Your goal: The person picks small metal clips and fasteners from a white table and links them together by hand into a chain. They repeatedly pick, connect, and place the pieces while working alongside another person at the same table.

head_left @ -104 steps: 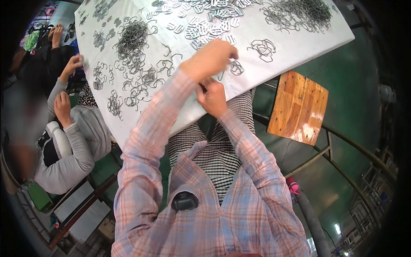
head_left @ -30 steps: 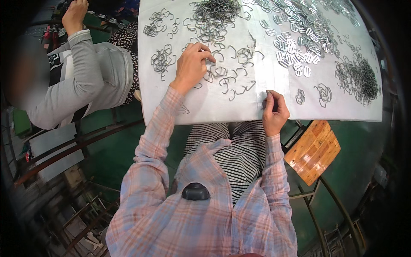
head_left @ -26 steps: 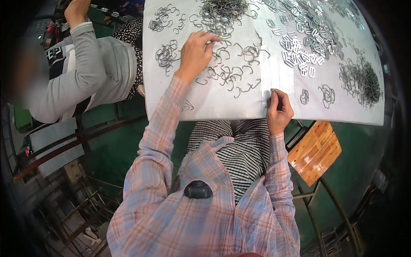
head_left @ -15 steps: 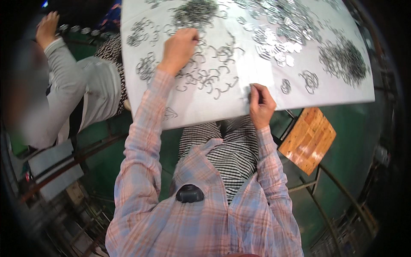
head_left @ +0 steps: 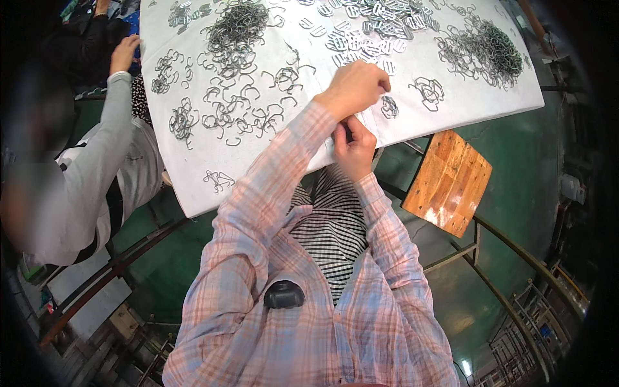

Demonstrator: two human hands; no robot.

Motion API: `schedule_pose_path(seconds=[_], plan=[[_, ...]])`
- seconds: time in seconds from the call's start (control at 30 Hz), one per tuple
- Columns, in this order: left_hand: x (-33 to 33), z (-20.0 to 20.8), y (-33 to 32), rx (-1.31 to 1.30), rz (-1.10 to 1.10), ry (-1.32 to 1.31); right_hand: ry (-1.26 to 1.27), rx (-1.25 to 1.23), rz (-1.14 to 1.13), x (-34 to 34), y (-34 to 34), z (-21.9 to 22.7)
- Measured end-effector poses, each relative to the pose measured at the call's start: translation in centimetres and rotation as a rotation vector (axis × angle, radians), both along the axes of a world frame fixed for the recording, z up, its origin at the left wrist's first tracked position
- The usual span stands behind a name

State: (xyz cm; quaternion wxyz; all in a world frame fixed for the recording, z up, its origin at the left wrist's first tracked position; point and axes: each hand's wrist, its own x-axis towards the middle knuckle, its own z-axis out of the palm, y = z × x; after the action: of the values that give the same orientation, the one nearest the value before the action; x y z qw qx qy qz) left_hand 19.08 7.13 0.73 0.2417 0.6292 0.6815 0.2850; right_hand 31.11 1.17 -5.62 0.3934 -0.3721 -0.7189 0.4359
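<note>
My left hand (head_left: 356, 85) reaches across to the right over the white-covered table (head_left: 316, 138), its fingers curled closed; what they may hold is hidden. Just below it, at the near table edge, my right hand (head_left: 356, 148) is closed in a pinch, and I cannot make out anything between the fingers. A small cluster of bent wire pieces (head_left: 389, 108) lies right beside my left hand's fingertips. Farther right is a looser group of wire pieces (head_left: 428, 93). Scattered C-shaped wire hooks (head_left: 245, 113) spread over the table left of my hands.
Flat slotted metal buckles (head_left: 387, 22) lie at the far middle. Dense wire piles sit at the far left (head_left: 235, 29) and far right (head_left: 496, 55). A wooden stool (head_left: 448, 184) stands right of my legs. A co-worker's grey sleeve (head_left: 109, 129) is at the left.
My left hand has moved from the scattered hooks rightward, toward the small wire cluster and above my right hand. My right hand stays pinched near the table edge. The view has shifted.
</note>
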Motion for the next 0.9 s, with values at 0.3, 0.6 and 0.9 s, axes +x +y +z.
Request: schedule_pose_path(seconds=[0.3, 0.6, 0.9], plan=[[-5.5, -3.0, -18.2, 0.122, 0.685, 0.204, 0.038, -0.127, 0.108, 0.9, 0.3, -0.2], [-3.8, -3.2, -20.2, -0.016, 0.572, 0.298, -0.028, -0.071, 0.124, 0.4, 0.2, 0.5], [-9.0, -1.1, -25.9, -0.082, 0.674, 0.318, -0.025, -0.138, 0.058, 0.3, 0.1, -0.4]])
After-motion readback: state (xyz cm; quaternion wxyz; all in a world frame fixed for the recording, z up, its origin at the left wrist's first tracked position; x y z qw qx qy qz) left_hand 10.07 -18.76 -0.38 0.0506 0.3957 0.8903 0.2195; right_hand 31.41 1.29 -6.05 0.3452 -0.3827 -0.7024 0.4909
